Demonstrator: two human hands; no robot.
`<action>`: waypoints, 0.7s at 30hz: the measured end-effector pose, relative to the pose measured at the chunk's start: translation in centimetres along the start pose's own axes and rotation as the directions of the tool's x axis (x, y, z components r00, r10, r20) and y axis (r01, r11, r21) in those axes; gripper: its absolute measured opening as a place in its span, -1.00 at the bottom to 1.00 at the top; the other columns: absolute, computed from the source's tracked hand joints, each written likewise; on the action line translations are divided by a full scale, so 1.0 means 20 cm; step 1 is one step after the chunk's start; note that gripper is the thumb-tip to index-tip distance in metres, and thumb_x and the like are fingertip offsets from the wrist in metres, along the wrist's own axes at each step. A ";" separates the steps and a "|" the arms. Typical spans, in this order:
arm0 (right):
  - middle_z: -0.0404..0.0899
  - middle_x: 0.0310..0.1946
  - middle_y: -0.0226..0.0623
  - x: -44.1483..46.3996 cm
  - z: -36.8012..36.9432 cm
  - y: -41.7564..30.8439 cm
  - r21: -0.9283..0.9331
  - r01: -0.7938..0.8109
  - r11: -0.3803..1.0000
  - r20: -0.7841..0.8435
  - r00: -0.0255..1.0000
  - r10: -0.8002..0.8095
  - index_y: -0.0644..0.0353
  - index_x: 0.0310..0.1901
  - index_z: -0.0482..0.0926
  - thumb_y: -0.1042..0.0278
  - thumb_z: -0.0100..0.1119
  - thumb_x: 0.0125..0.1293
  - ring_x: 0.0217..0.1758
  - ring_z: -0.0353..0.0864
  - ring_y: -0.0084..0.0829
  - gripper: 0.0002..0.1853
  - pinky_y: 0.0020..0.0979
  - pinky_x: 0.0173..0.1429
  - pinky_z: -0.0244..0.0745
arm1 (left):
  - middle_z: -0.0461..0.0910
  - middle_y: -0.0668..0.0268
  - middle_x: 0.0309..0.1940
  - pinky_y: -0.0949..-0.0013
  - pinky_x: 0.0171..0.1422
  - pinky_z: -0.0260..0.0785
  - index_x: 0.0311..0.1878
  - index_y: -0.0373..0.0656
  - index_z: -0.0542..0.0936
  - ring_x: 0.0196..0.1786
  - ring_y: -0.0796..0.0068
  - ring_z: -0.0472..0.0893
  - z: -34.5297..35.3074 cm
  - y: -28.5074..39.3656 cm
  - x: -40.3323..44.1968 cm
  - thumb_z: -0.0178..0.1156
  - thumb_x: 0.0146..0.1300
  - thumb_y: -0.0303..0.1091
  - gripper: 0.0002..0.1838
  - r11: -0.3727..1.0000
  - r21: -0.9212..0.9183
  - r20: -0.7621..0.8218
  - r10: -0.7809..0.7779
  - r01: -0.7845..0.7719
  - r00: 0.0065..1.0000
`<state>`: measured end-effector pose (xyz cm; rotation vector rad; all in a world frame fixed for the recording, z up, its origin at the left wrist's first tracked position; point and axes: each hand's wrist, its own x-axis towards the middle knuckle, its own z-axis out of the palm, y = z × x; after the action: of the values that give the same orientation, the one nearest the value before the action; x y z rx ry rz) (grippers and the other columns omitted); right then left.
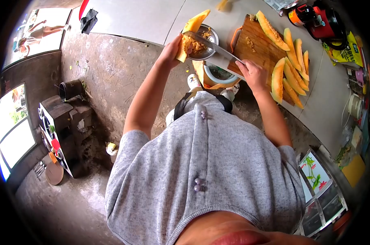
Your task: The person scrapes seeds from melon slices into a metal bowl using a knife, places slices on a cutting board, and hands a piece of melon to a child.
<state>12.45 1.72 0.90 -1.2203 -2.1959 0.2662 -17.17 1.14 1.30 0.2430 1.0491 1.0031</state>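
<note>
My left hand [171, 52] is closed around a melon wedge [197, 22], which it holds tilted above the left side of a metal bowl [216, 37]. Orange melon seeds and pulp [198, 45] lie in the bowl. The handle of a kitchen knife [218, 50] is in my right hand [253, 74]. Its blade reaches across the bowl, and the tip end meets the wedge's inner side. To the right, a wooden cutting board [249, 32] carries several cut melon wedges [277, 77] and a few scraps of pulp.
Below the table edge stands a bin with a pale blue rim [221, 80]. Dark bottles [302, 15] and a yellow packet [350, 52] stand at the table's far right. A black cloth [88, 21] lies at the left end. Other people [36, 34] show through the doorway.
</note>
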 end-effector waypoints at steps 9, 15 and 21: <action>0.55 -0.57 -0.33 -0.02 -0.09 0.03 0.131 0.033 0.991 0.018 0.999 -0.035 0.11 -0.52 0.52 0.20 0.29 0.11 -0.56 0.56 -0.28 -0.78 -0.36 -0.53 0.40 | 0.46 0.32 -0.42 0.52 -0.49 0.30 -0.09 -0.14 0.40 -0.48 0.55 0.45 0.06 0.06 0.04 -0.18 0.41 0.01 -0.61 0.999 -0.053 -0.116 -0.002 -0.004 0.993; 0.57 -0.57 -0.31 0.00 -0.06 0.06 0.010 -0.099 0.995 0.043 0.994 0.099 0.12 -0.51 0.55 0.14 0.26 0.15 -0.55 0.56 -0.28 -0.75 -0.34 -0.52 0.41 | 0.46 0.30 -0.40 0.52 -0.46 0.31 -0.06 -0.14 0.40 -0.50 0.53 0.41 0.00 0.02 0.12 -0.16 0.40 -0.01 -0.62 0.997 -0.078 -0.008 0.020 -0.021 1.000; 0.56 -0.59 -0.31 0.04 -0.03 0.03 0.048 -0.063 0.997 0.007 0.998 0.062 0.12 -0.51 0.55 0.12 0.25 0.15 -0.56 0.56 -0.28 -0.74 -0.35 -0.54 0.40 | 0.47 0.30 -0.38 0.51 -0.47 0.30 -0.04 -0.16 0.38 -0.51 0.54 0.38 0.09 0.04 0.09 -0.17 0.40 -0.03 -0.62 0.997 -0.077 -0.056 0.023 -0.027 0.998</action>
<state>12.99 2.69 1.48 -1.2648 -2.1462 0.3460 -15.99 3.38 1.59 0.1660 1.0571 1.0760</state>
